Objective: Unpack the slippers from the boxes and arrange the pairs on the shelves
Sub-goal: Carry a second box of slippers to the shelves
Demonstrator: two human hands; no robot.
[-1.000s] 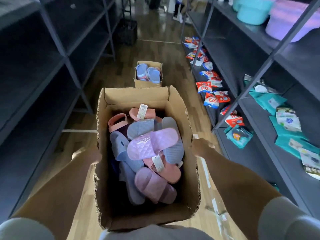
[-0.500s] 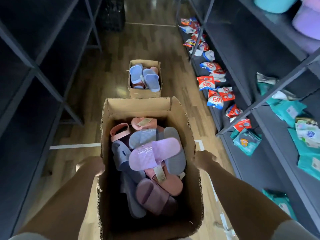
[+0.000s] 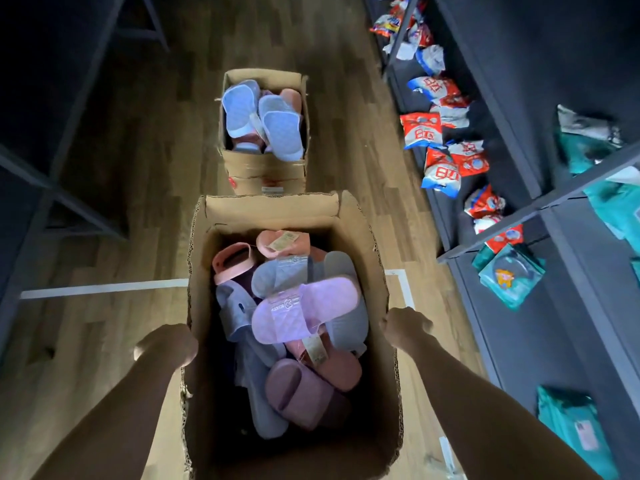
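- Left risk: the tall open brown cardboard box has a ragged, torn edge on its left wall near the near-left corner. Under this load I judge the tear could run further, just where the left hand bears on it.
- Middle risk: the heap of pink, grey and purple plastic slippers lies loose inside the box. The lilac quilted slipper is on top, reaching toward the right wall, and a tilt could slide it over the rim.
- Risk ahead: a smaller brown cardboard box holding pale blue slippers stands on the wooden plank floor, just beyond the far edge. The big box hides the footing, so a bump or a stumble seems possible.
- Right risk: the dark metal shelves, carrying red-and-white packets, run near the right wall. A swing could knock a corner against them.
- Left hand: bunched tight against the outside of the left wall. Its fingertips are hidden, so how they hook the cardboard cannot be told.
- Right hand: curled at the top edge of the right wall, gripping the rim.
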